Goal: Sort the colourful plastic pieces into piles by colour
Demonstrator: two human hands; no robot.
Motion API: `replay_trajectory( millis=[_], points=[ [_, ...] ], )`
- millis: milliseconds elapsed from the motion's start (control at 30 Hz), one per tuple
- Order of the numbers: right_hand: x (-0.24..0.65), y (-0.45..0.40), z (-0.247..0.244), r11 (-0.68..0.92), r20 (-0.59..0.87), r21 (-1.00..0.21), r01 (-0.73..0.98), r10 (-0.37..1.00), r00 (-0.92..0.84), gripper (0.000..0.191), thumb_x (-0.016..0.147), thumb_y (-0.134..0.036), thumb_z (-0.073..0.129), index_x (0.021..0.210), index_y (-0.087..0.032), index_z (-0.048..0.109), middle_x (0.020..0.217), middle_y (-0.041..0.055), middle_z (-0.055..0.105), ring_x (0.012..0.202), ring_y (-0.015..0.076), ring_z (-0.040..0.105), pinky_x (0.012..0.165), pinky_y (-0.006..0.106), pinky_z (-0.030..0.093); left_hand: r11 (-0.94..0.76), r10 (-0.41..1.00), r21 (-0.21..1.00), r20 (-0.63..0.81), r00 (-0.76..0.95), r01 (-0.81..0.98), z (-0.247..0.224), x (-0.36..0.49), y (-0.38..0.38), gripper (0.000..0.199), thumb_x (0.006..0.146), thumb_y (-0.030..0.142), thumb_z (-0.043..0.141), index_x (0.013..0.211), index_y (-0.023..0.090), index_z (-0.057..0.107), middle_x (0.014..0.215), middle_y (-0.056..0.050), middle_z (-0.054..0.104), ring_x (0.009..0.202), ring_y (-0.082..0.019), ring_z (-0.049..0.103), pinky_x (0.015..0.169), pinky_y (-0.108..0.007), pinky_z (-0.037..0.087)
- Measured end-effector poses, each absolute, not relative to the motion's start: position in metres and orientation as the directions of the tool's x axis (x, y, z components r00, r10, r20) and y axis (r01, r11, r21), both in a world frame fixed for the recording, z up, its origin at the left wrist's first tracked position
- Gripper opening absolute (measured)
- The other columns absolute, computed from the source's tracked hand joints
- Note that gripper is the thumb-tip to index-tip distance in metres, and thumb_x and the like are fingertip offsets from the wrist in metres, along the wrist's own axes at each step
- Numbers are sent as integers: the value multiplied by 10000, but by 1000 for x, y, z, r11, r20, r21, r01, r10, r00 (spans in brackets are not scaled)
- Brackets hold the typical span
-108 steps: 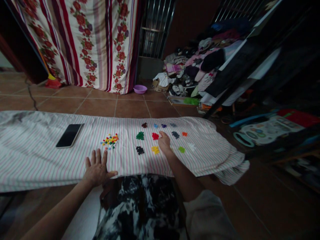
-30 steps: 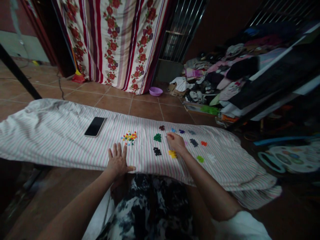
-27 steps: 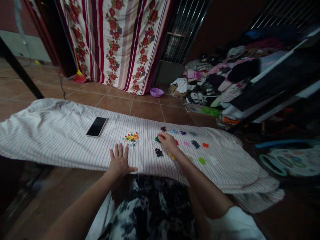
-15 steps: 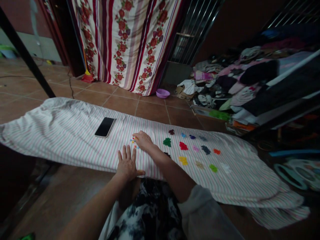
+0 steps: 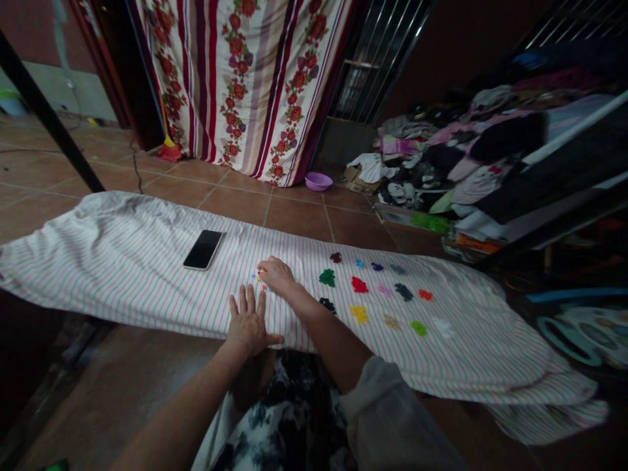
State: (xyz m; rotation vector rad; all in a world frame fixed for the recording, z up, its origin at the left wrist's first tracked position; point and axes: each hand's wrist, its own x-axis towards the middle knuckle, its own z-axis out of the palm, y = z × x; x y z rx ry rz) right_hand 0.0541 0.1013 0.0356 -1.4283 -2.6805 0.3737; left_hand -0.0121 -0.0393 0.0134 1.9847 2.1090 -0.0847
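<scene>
My left hand (image 5: 248,322) lies flat with its fingers spread on the striped cloth (image 5: 147,275), near the front edge. Just beyond its fingertips is a small cluster of mixed coloured pieces (image 5: 259,279). My right hand (image 5: 276,273) reaches over that cluster, its fingers pressed together and pointing down; whatever they hold is too small to make out. To the right lie small piles sorted by colour, among them green (image 5: 327,277), red (image 5: 360,285), yellow (image 5: 360,314) and black pieces (image 5: 327,305).
A phone (image 5: 203,249) rests on the cloth left of my hands. Beyond the cloth, a purple basin (image 5: 318,182) stands on the tiled floor before a hanging floral curtain (image 5: 265,85). Heaped clothes (image 5: 441,150) are at the back right. A dark pole (image 5: 49,111) slants at the left.
My right hand and forearm have shifted slightly left, showing more of the black pile. My left hand stays spread in place. The whole view has moved a little.
</scene>
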Motion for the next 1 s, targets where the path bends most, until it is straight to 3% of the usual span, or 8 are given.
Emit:
replay_trajectory(
  millis=[167,400,600,1000],
  points=[
    [53,99,34,532,-38,-303,791,822,-568,270,872,-192,461,967,-234,710,1037,59,638,956,163,590,810,251,423,73,972,112,-231,-46,991,12,-13,-38,1134,672,841,351,1486,99,81,1544,-247,-24,1419,-415,-92,1116,-633,23],
    [64,104,21,485,191,-534,692,867,-460,223,813,-151,509,948,-203,679,938,37,671,853,138,601,776,225,438,70,974,83,-220,-51,994,11,-12,-39,1166,645,832,427,1488,106,76,1547,-241,-9,1425,-419,-67,1116,-630,51],
    [84,102,15,367,150,-723,585,911,-385,184,800,-166,538,934,-217,653,836,-9,696,762,123,626,681,208,458,69,974,54,-220,-56,996,12,-12,-40,1151,660,821,425,1487,100,76,1547,-248,4,1426,-425,-43,1111,-629,78],
    [122,97,11,309,166,-741,596,944,-284,189,776,-152,537,934,-218,617,882,-5,683,806,126,629,752,232,481,76,971,20,-227,-70,997,10,-11,-40,1140,670,824,389,1484,87,84,1545,-258,14,1428,-435,-28,1097,-638,93]
  ],
)
